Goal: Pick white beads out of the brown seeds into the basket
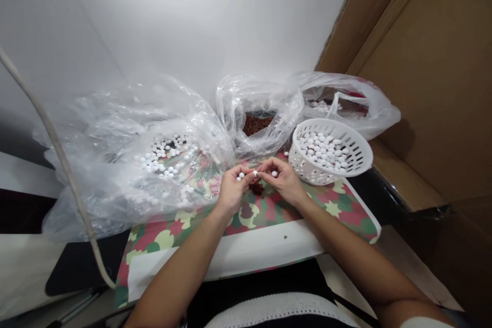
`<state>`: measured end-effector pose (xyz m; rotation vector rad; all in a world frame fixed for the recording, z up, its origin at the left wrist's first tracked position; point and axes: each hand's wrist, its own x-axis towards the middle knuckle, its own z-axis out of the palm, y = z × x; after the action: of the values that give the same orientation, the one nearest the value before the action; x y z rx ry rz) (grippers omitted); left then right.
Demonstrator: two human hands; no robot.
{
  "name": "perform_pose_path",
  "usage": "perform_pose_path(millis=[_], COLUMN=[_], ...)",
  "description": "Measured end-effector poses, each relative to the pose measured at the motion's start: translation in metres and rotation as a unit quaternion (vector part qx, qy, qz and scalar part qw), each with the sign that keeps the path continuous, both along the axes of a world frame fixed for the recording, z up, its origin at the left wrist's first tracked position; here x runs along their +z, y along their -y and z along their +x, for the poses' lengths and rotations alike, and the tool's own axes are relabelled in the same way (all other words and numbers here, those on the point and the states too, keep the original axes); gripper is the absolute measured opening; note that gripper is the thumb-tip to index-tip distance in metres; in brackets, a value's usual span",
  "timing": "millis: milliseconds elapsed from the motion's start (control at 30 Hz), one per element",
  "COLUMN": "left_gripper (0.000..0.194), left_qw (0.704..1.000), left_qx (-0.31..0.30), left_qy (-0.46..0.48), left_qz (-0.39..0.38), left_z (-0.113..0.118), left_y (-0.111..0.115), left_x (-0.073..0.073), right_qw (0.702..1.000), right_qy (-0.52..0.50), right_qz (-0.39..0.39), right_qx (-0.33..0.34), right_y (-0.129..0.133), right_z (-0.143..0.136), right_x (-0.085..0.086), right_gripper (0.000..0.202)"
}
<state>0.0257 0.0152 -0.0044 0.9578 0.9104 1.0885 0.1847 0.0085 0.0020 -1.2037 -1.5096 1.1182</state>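
My left hand (231,189) and my right hand (282,180) meet at the fingertips over the camouflage-patterned table cover (277,215). Pinched between them is a small white ball (255,172). More white balls (240,176) are tucked in the curled fingers of the left hand, and another white ball (274,173) sits in the right. Just below the fingertips lies a small heap of dark red bits (256,187), partly hidden by the hands. To the right of my right hand stands a white slotted plastic basket (307,166) holding many white balls (326,151).
A large clear plastic bag (100,164) with loose white balls spreads on the left. Behind the hands, an open plastic bag (226,102) contains reddish-brown bits (257,124). Another bag (380,113) lies behind the basket. Cardboard (430,72) stands right; a pale cable (65,159) hangs left.
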Motion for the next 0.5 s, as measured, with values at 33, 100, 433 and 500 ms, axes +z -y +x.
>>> perform_pose_path(millis=[33, 100, 433, 500], left_gripper=[0.056, 0.057, 0.058, 0.057], left_qw=[1.0, 1.0, 0.996, 0.993], left_qx=[-0.004, -0.012, -0.042, -0.042], left_qy=[0.003, 0.014, 0.055, 0.068], left_qz=[-0.004, -0.012, -0.062, -0.089], left_z=[0.0, 0.0, 0.001, -0.001], left_y=[0.0, -0.001, 0.0, -0.001], left_x=[0.001, 0.002, 0.011, 0.013], right_qw=[1.0, 0.999, 0.999, 0.999], right_qy=[-0.012, -0.041, -0.009, -0.001], right_qz=[0.003, 0.007, -0.025, -0.039], right_qx=[0.004, 0.027, 0.033, 0.018], right_y=[-0.001, -0.002, -0.006, -0.008], right_z=[0.001, 0.003, 0.007, 0.013], right_x=[0.001, 0.003, 0.001, -0.001], right_gripper=[0.039, 0.039, 0.035, 0.031])
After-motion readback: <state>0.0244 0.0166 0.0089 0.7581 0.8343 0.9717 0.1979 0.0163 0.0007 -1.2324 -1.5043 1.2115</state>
